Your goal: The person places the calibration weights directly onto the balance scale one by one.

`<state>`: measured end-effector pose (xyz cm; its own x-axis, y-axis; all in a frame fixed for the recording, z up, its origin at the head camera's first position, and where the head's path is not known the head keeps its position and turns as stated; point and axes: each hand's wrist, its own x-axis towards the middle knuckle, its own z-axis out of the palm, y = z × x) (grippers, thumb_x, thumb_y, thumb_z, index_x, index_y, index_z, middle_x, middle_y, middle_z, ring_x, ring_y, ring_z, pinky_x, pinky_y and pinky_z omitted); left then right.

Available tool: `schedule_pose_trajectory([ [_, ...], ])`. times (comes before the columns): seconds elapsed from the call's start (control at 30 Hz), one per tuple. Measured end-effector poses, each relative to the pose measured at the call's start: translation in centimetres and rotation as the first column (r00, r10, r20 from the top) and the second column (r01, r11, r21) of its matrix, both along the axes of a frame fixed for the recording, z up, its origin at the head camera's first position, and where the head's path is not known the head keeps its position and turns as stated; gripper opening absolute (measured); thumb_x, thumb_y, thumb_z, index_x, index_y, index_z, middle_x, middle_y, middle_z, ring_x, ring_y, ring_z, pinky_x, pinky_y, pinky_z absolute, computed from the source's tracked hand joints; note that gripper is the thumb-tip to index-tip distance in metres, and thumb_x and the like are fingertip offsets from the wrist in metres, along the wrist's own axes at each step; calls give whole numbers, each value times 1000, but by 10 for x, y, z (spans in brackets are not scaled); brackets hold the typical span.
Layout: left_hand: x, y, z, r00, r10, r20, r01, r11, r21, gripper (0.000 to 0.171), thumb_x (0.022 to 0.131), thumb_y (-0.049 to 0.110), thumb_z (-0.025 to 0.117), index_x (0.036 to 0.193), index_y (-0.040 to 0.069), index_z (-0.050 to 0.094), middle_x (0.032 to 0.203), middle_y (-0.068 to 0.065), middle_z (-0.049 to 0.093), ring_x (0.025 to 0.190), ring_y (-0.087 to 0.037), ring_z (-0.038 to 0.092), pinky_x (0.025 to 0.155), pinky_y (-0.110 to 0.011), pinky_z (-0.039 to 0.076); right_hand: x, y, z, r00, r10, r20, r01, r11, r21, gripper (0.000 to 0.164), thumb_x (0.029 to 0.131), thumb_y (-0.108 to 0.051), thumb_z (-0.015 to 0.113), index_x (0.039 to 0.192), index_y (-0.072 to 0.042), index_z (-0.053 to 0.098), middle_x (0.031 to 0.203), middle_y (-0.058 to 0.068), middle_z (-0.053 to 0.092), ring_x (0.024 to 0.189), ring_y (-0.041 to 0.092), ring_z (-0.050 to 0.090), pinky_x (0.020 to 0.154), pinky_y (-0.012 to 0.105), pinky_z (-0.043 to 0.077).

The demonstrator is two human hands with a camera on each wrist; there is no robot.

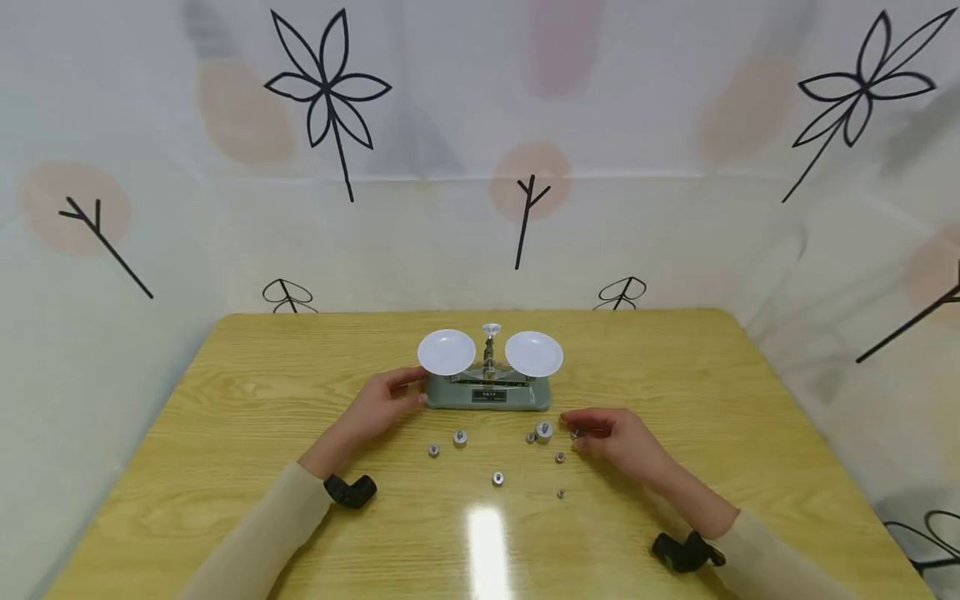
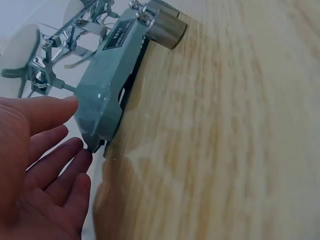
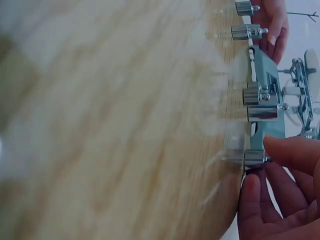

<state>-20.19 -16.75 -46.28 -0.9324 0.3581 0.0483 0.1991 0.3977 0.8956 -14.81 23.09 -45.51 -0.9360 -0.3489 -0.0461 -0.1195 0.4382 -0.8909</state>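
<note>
A grey-green balance scale [image 1: 487, 393] with two white pans [image 1: 446, 351] stands mid-table. My left hand [image 1: 401, 396] rests with straight fingers against the left end of the scale's base [image 2: 107, 85], thumb on top and fingers [image 2: 60, 137] low at its edge. In front of the scale's right end, my right hand [image 1: 581, 433] pinches a small metal weight [image 3: 254, 158] between thumb and fingertip, down at the tabletop. The largest weight [image 1: 543, 430] stands just left of that hand.
Several other small metal weights lie scattered on the wooden table [image 1: 247, 392] before the scale, among them one [image 1: 460, 437] on the left and one [image 1: 498, 478] nearer me. Patterned white cloth walls surround the table on three sides.
</note>
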Motion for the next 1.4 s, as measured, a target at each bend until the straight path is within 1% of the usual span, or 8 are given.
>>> schedule_pose_trajectory([
  [0.2,-10,1,-3,1000,-16,-7,16,1000,10,53,90,9,74,139,-1,56,141,-15,56,133,-31,48,109,-47,38,-5,5,-2,1000,7,25,-7,1000,-11,35,89,-5,74,123,2,68,120,14,69,113,29,64,86,20,51],
  [0.47,-19,2,-2,999,-40,35,38,998,51,58,88,6,76,140,-3,53,142,-18,53,134,-33,48,108,-46,40,-13,10,1,998,27,54,-28,1000,13,33,88,-6,75,121,-2,70,124,12,67,116,29,62,89,23,52],
  [0.73,-19,6,1,996,-82,-16,82,996,22,55,85,-1,77,136,-7,56,137,-22,56,134,-37,46,110,-51,36,-16,12,-3,998,48,29,-49,998,45,24,88,-4,75,112,-4,74,125,14,67,116,32,61,85,21,53],
  [0.83,-20,7,-1,996,-85,-22,85,996,4,55,84,1,78,135,-5,57,136,-21,57,134,-36,46,110,-52,36,-15,13,-5,999,48,6,-48,996,72,21,88,-6,75,109,-8,76,123,12,68,116,31,62,85,20,52],
  [0.93,-24,4,-9,995,-92,-32,92,996,-2,55,83,5,81,133,-2,60,135,-17,60,133,-32,48,110,-49,36,-14,13,-9,998,52,-22,-50,995,87,19,87,-8,76,106,-10,77,121,10,69,114,29,63,85,21,52],
  [1.07,-22,0,-13,996,-82,-41,82,997,-11,55,81,5,82,131,-1,62,133,-15,61,132,-32,49,110,-49,37,-14,9,-12,998,54,-44,-50,995,86,20,87,-13,78,106,-9,77,116,8,71,108,24,66,84,23,53],
  [1.27,-21,-1,-16,996,-76,-36,75,997,-24,55,82,7,82,133,1,61,135,-14,60,133,-31,48,110,-48,37,-15,5,-12,1000,14,-28,-12,998,70,22,85,-13,79,106,-7,77,109,6,73,100,20,66,79,23,54],
  [1.4,-21,0,-13,997,-75,-17,75,997,-6,56,81,5,82,134,2,61,136,-13,60,135,-30,47,111,-47,35,-13,5,-12,1000,7,-30,-5,998,66,22,86,-13,79,107,-7,77,109,7,73,100,20,66,80,23,54],
])
